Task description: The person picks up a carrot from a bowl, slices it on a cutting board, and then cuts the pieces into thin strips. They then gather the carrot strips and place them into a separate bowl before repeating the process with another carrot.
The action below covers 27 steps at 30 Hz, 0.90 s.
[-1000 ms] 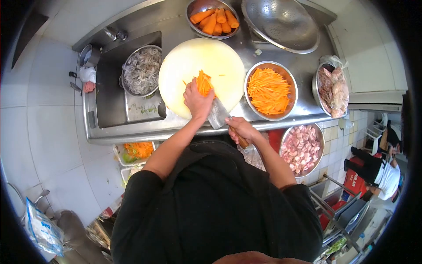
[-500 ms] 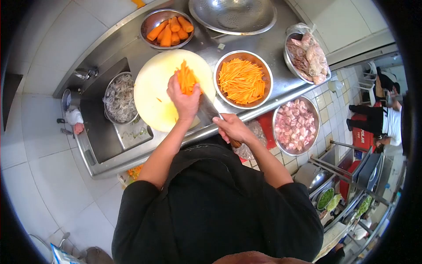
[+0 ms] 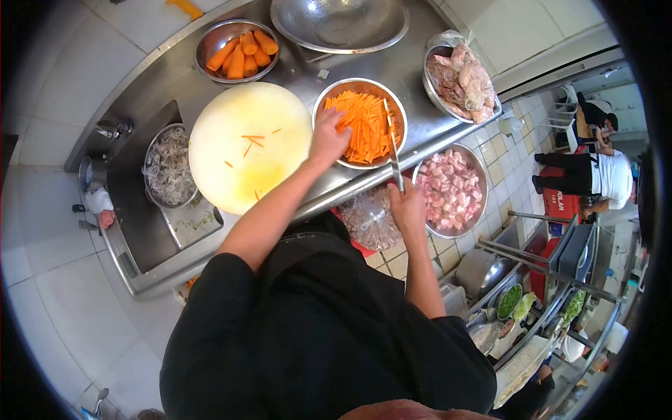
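My left hand (image 3: 329, 142) is over the left rim of a steel bowl (image 3: 316, 105), its fingers apart and against the heap of carrot strips (image 3: 367, 133) inside. In my right hand (image 3: 407, 208) is a knife (image 3: 393, 150), gripped by the handle. The blade stands nearly edge-on to me, over the right side of the bowl, beside the strips. Left of the bowl lies a round pale cutting board (image 3: 245, 168) with a few loose carrot strips (image 3: 253, 141) on it.
Peeled carrots (image 3: 241, 54) fill a small bowl behind the board, near a large colander (image 3: 343, 24). Raw meat (image 3: 462, 80) is at the right. Diced meat (image 3: 448, 190) sits lower, beyond the counter edge. The sink (image 3: 126, 231) holds another bowl. A person (image 3: 612, 175) stands far right.
My left hand and the knife have moved right from the board to the bowl. The carrot strips they carried are now heaped in the bowl, and the view has shifted slightly.
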Motion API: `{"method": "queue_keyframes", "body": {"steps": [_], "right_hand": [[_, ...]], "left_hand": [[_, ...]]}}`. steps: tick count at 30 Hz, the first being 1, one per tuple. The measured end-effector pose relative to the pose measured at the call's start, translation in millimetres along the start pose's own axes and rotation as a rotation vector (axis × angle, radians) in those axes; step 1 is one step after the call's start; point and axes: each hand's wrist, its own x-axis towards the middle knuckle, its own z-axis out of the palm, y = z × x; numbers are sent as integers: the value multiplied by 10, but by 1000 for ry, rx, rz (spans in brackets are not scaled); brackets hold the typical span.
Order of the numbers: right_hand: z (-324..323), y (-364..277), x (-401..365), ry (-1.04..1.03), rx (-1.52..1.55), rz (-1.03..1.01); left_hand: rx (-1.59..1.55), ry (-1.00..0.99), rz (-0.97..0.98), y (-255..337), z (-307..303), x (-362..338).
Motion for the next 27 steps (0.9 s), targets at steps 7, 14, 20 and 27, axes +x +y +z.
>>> {"method": "queue_keyframes", "body": {"steps": [7, 14, 20, 27], "right_hand": [[76, -74, 38, -499, 863, 224], [635, -48, 218, -797, 881, 301], [826, -201, 424, -857, 828, 309], [937, -289, 510, -1052, 699, 284]], "left_hand": [[194, 268, 83, -735, -1653, -320], [1011, 138, -374, -979, -1864, -966], [737, -43, -158, -856, -1471, -587], [345, -92, 98, -785, -1617, -1264]]}}
